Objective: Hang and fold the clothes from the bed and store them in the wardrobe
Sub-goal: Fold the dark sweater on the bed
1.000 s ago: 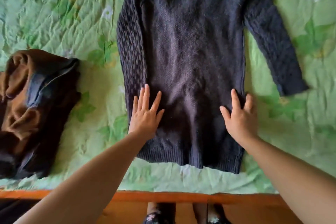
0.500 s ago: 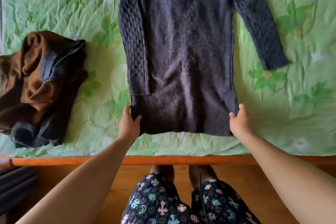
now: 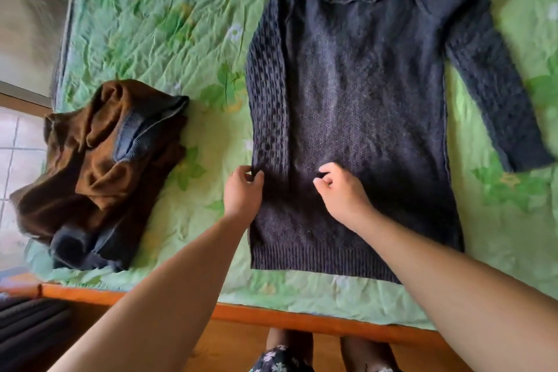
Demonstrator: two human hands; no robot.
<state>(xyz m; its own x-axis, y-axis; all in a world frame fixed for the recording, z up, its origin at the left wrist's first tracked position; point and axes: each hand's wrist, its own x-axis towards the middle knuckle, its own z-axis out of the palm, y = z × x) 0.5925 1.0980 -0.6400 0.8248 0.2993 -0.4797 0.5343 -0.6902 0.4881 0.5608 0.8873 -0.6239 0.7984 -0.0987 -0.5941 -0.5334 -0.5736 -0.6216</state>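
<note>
Navy knit sweater (image 3: 362, 100) lies flat on the bed (image 3: 151, 24) at 12 o'clock. Both hands have left its hem. The left hand (image 3: 243, 190) now pinches the folded-in sleeve's cuff, and the right hand (image 3: 342, 190), fingers curled, pinches the knit beside it. Folding seems barely begun.

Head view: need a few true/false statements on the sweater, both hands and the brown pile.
1. The dark sweater lies flat on the green bedspread. True.
2. Both sleeves are spread out sideways. False: the left sleeve lies folded over the body; only the right sleeve is spread out.
3. The left hand pinches the sweater's left edge. True.
4. The brown garment is neatly folded on the sweater. False: it is a crumpled heap beside the sweater, not touching it.
5. The right hand holds a hanger. False: no hanger is in view; its curled fingers pinch the sweater's knit.
</note>
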